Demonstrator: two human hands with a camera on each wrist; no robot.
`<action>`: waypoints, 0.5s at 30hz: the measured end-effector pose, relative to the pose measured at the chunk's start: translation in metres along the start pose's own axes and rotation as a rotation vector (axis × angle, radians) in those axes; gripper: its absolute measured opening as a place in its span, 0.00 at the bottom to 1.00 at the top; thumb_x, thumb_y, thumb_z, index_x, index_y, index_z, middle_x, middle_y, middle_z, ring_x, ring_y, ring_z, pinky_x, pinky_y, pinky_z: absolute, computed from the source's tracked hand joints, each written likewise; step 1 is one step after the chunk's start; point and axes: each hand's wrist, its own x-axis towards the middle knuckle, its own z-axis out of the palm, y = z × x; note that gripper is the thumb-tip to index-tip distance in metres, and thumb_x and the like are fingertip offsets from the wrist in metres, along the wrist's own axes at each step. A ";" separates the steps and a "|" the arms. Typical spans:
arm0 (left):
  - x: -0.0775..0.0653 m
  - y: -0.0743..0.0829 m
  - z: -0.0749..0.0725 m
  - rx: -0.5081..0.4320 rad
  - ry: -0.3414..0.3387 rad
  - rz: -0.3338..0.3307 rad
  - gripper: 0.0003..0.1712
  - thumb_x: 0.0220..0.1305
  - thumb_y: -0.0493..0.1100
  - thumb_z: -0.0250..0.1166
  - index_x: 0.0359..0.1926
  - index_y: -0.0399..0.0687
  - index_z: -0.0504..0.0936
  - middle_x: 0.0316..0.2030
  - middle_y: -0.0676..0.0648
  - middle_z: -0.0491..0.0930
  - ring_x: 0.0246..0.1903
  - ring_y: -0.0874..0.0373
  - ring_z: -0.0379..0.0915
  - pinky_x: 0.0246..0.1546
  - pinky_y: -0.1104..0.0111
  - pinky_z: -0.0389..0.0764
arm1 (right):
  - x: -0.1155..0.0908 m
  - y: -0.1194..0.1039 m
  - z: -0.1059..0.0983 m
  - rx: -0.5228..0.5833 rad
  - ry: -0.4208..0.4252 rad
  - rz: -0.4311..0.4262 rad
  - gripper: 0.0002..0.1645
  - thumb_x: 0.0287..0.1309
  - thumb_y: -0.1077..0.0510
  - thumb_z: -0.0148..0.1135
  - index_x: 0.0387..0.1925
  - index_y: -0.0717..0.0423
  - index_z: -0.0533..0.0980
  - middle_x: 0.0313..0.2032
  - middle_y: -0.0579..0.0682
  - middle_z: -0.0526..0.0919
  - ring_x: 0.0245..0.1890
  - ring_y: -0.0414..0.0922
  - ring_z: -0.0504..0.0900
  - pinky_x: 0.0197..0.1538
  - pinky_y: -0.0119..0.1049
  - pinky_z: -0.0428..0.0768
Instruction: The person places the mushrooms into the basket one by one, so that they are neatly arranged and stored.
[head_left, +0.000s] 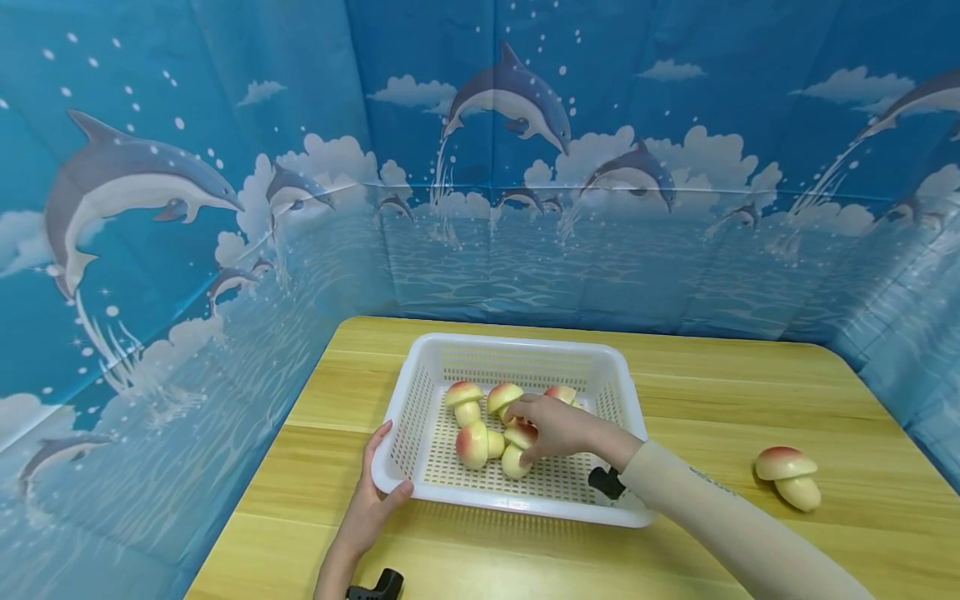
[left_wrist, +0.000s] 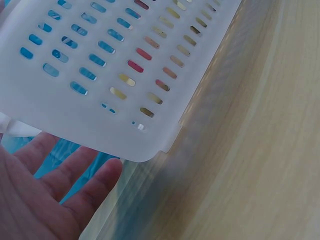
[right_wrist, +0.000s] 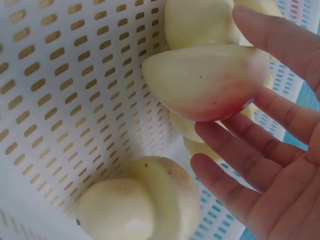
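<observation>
A white plastic basket [head_left: 517, 511] with slotted walls stands on the table. My left hand [head_left: 367, 500] holds its near left corner, thumb on the rim and fingers along the outer side. In the left wrist view, the fingers [left_wrist: 97, 192] lie by the corner of the basket wall [left_wrist: 95, 120]. My right hand [head_left: 558, 427] reaches inside and holds a pale yellow, red-blushed toy mushroom [right_wrist: 205, 82] between thumb and fingers. Around it lie several similar ones, including a tipped mushroom [head_left: 474, 444] and an upright mushroom [head_left: 465, 402]. Another mushroom [right_wrist: 135, 205] lies nearer the right wrist camera.
One more toy mushroom [head_left: 789, 477] lies on the wooden table [head_left: 720, 392], right of the basket, near the right forearm. Blue dolphin-print curtains [head_left: 480, 250] hang along the back and sides of the table.
</observation>
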 end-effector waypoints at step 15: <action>-0.001 0.001 0.000 -0.007 0.001 0.001 0.48 0.59 0.34 0.62 0.73 0.59 0.45 0.69 0.36 0.51 0.61 0.35 0.57 0.54 0.53 0.70 | -0.003 -0.001 -0.004 -0.015 -0.020 0.023 0.31 0.50 0.49 0.71 0.54 0.58 0.74 0.53 0.52 0.74 0.39 0.40 0.73 0.39 0.36 0.73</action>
